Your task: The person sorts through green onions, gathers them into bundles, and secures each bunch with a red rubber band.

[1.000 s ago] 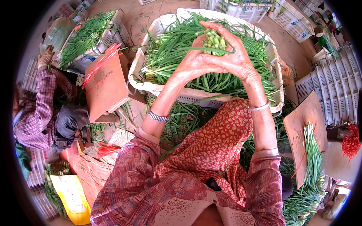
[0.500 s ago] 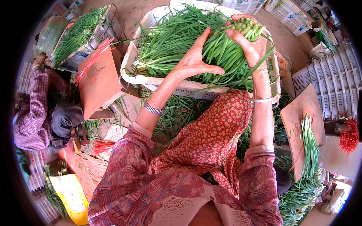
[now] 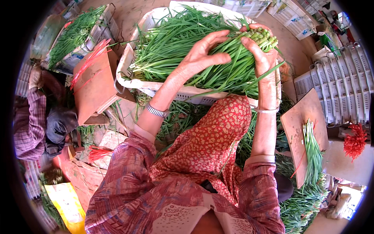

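A large white plastic crate (image 3: 124, 80) full of long green leafy stems (image 3: 163, 46) lies in front of me. My right hand (image 3: 261, 52) grips a bundle of the stems (image 3: 262, 38) near the crate's right end, with the pale cut ends facing up and right and the leaves trailing down-left. My left hand (image 3: 205, 50) is open over the middle of the crate, fingers apart and curved beside the bundle's leaves; whether it touches them I cannot tell.
A co-worker's arm (image 3: 34, 119) is at the left, beside another crate of greens (image 3: 78, 33) and a board with red ties (image 3: 89, 89). At right stand a board with a bunch (image 3: 294, 132), red ties (image 3: 354, 140) and stacked crates (image 3: 337, 85). Loose greens litter the floor.
My hands were together round the bundle a second ago. They parted; my right hand carried the bundle to the right, my left hand opened and has since risen slightly.
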Motion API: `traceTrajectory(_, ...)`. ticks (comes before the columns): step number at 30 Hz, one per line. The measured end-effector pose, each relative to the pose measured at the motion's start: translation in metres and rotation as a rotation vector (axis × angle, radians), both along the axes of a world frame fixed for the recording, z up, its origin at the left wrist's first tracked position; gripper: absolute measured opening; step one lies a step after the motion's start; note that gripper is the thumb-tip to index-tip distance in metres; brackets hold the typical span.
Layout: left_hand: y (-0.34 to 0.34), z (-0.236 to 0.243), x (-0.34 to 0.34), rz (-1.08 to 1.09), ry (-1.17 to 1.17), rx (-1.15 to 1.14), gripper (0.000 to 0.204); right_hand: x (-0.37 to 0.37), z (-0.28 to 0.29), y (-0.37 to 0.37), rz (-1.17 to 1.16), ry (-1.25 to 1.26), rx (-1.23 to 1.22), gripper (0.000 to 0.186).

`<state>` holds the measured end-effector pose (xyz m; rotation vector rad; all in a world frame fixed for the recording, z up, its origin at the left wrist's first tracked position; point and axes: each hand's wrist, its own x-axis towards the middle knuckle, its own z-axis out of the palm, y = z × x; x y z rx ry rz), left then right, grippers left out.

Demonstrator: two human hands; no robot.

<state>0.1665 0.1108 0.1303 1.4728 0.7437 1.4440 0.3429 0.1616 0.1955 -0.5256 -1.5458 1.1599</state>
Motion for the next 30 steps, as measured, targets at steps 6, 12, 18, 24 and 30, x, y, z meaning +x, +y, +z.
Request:
traceTrajectory(6,0.010,-0.009,-0.011,0.075,0.017,-0.059,0.026,-0.002,0.002,0.001,-0.013,-0.042,-0.003,0.037)
traceTrajectory(12,0.025,-0.013,-0.023,0.122,-0.372,-0.050,0.016,0.002,-0.002,-0.001,0.004,-0.008,0.001,0.039)
traceTrajectory(18,0.027,0.017,-0.013,0.065,-0.428,0.037,0.016,-0.007,0.010,-0.004,-0.001,-0.158,0.034,0.037)
traceTrajectory(24,0.024,0.020,0.005,0.086,-0.525,-0.045,0.030,-0.023,0.001,0.008,0.165,-0.114,0.125,0.051)
traceTrajectory(30,0.023,0.024,-0.003,0.007,-0.657,-0.189,0.072,-0.028,0.014,0.006,0.298,-0.223,0.070,0.056)
